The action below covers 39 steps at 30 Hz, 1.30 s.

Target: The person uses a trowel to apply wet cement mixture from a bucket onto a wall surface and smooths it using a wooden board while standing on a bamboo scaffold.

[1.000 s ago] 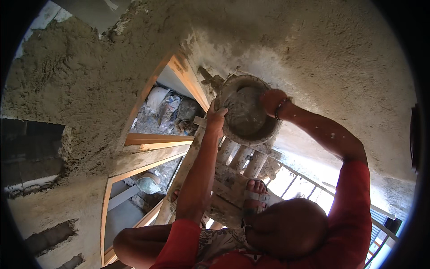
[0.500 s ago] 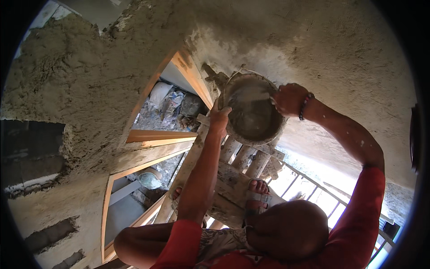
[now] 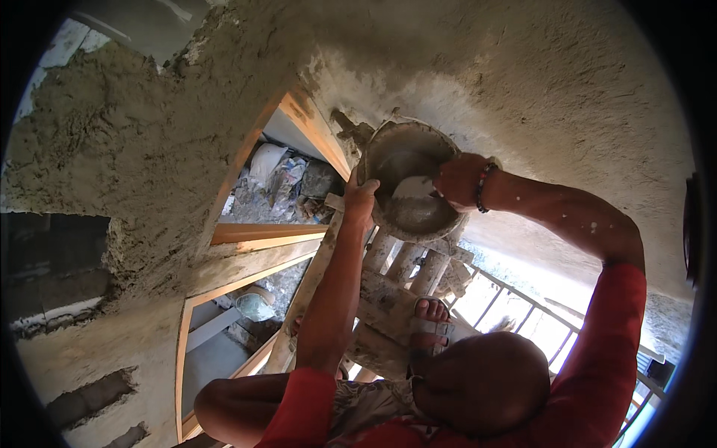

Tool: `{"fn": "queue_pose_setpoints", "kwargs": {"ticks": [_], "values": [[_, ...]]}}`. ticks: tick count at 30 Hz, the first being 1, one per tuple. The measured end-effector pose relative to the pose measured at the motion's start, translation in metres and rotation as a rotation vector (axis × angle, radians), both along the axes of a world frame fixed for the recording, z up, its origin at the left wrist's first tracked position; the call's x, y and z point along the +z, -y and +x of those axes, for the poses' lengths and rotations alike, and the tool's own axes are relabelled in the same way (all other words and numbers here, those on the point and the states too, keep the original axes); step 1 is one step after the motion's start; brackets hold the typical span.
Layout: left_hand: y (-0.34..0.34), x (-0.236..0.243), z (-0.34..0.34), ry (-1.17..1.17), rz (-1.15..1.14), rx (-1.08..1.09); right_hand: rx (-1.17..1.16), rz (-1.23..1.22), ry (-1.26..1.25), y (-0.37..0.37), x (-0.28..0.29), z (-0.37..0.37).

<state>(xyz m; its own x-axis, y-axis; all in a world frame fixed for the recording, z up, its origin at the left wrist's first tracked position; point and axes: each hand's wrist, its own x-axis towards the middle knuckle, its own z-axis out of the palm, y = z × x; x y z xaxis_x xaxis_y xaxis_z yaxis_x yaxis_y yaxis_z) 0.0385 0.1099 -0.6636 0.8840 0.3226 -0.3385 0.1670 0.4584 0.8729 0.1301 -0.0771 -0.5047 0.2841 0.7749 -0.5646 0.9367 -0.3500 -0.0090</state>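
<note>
Bucket (image 3: 399,140): matt, rough with grey crust; inside it, wet-looking mortar (image 3: 420,217) with a faint sheen, and a flat pale tool (image 3: 413,187), smooth-faced, material unclear. Left of the bucket, frame (image 3: 314,131) in smooth orange-brown wood; right of the bucket, wall (image 3: 582,97) in coarse, matt plaster. Below the bucket, planks (image 3: 387,295) in rough, smeared wood; to its lower right, sleeve (image 3: 597,321) in matt red cloth.
</note>
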Motion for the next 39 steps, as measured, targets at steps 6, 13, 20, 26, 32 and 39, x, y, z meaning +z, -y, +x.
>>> {"fn": "queue_pose_setpoints", "kwargs": {"ticks": [6,13,20,26,32,39], "values": [[0.01,0.002,0.0,0.004,-0.039,-0.01,-0.099,-0.13,0.362,-0.047,-0.038,0.015],[0.017,0.002,0.001,0.039,-0.023,-0.002,0.229,-0.585,0.189,-0.067,-0.158,0.052],[0.009,-0.01,-0.003,0.066,0.071,0.038,-0.042,-0.653,-0.308,-0.044,-0.107,0.045],[0.014,-0.001,0.003,0.058,-0.049,-0.003,-0.91,-0.23,-0.707,-0.015,-0.051,0.015],[0.008,0.009,-0.001,0.005,-0.115,-0.016,-0.24,0.144,-0.043,0.019,-0.053,0.034],[0.018,0.016,0.001,0.0,-0.087,-0.019,-0.263,0.078,0.12,0.014,-0.079,-0.022]]}}
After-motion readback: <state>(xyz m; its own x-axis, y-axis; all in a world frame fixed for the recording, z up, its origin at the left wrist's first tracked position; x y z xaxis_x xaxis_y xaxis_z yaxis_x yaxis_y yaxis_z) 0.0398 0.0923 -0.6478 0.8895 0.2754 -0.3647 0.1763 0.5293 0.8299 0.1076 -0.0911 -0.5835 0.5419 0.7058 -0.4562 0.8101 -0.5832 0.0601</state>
